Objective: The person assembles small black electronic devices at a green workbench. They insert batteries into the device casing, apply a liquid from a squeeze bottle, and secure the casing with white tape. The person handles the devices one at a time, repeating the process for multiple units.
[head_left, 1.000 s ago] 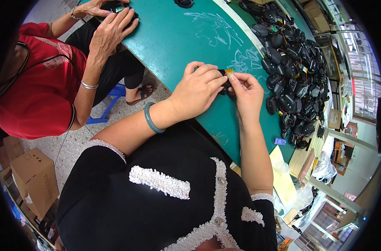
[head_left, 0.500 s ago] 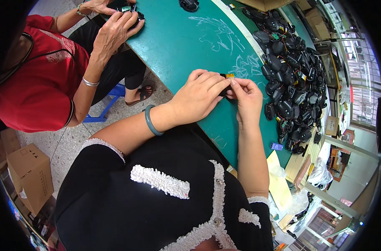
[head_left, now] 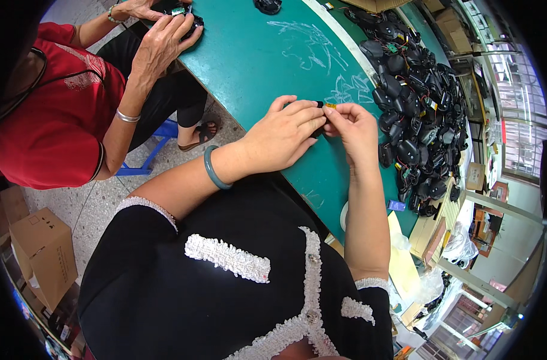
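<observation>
My left hand (head_left: 284,133) is curled over a small black plastic part (head_left: 320,104), which shows only at the fingertips. The fingers hide most of its shape. My right hand (head_left: 356,129) meets it from the other side, thumb and forefinger pinching a small yellow-ended piece (head_left: 330,105) at the black part's edge. Whether the two are joined cannot be seen. Both hands are just above the green tabletop (head_left: 249,66), near its front edge.
To the right lies a big heap of black plastic housings (head_left: 411,114) with wires. A small purple box (head_left: 396,205) and yellow paper (head_left: 400,255) sit closer. At left, a co-worker in red (head_left: 51,132) handles a black device (head_left: 192,25). Another black housing (head_left: 267,6) lies at the far edge.
My right thumb and fingers have shifted slightly and now cover more of the yellow-ended piece. My left hand keeps its hold, and the whole view has moved a little.
</observation>
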Available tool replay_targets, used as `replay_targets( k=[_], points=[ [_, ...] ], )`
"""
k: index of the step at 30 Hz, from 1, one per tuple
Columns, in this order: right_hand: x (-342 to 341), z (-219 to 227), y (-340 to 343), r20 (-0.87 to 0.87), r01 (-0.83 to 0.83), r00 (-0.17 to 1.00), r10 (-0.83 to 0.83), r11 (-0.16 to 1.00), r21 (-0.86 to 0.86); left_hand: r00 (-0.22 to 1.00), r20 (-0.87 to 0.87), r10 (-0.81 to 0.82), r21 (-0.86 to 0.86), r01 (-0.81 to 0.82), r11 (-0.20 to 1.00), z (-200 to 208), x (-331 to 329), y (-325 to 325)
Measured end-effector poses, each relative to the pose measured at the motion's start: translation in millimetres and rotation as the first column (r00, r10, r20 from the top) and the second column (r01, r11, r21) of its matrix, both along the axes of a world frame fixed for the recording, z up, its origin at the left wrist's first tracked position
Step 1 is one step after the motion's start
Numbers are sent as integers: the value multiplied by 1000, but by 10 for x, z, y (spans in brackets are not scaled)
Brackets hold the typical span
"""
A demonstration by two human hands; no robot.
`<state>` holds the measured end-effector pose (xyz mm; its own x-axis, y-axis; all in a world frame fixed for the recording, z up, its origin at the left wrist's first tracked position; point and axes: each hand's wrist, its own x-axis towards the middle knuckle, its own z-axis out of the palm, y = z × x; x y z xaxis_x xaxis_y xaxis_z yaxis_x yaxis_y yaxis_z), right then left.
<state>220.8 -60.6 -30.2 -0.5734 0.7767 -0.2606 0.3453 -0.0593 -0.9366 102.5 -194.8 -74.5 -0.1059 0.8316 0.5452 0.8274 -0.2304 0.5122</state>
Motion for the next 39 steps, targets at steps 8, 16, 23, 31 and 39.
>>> replay_targets(
  k=[8,16,23,31,39],
  points=[
    [25,-99,113,108,-122,991,84,896,426,970,199,137,-25,-134,991,50,-64,0],
    [-41,89,99,306,-334,938,161,654,679,977,172,127,-22,-125,992,50,-79,4],
    [-112,106,127,360,-381,918,167,623,683,978,171,118,-16,-117,993,41,-77,26],
    [-181,166,38,476,-451,874,102,536,714,972,216,97,-7,-98,995,16,-68,42],
    [-162,202,1,452,-436,881,139,607,664,968,236,83,-12,-83,996,24,-68,40]
  ],
)
